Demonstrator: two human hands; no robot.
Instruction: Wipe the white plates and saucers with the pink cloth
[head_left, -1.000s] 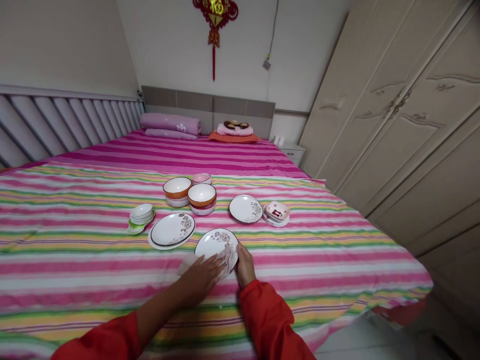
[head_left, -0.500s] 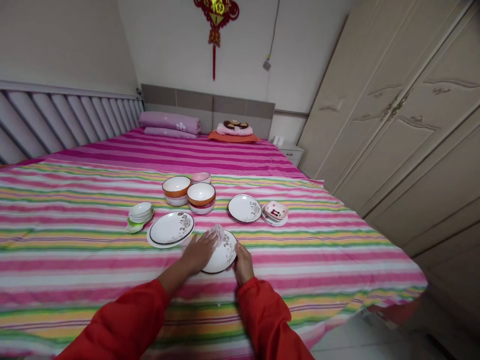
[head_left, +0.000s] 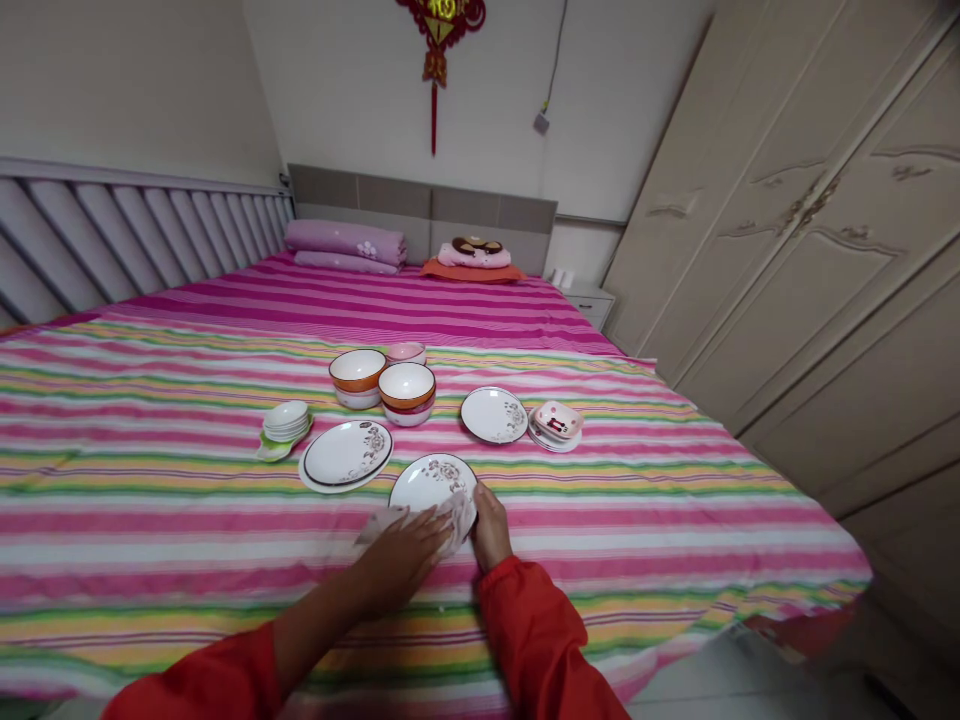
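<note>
A white plate with a brown flower pattern (head_left: 433, 480) lies on the striped bed cover in front of me. My left hand (head_left: 403, 553) presses a pale cloth (head_left: 456, 513) flat against the plate's near edge, fingers spread over the cloth. My right hand (head_left: 490, 524) grips the plate's right rim, fingers curled round it. Both sleeves are red.
Behind the plate lie a larger flowered plate (head_left: 346, 455), a third plate (head_left: 492, 414), stacked orange and pink bowls (head_left: 406, 390), a stack of small white dishes (head_left: 286, 422) and a pink dish on saucers (head_left: 556, 424). A wardrobe (head_left: 810, 250) stands right; the bed's edge (head_left: 675, 640) drops off near me.
My left hand with the cloth has slid back from the plate's far left part to its near edge. My right hand has stayed on the rim.
</note>
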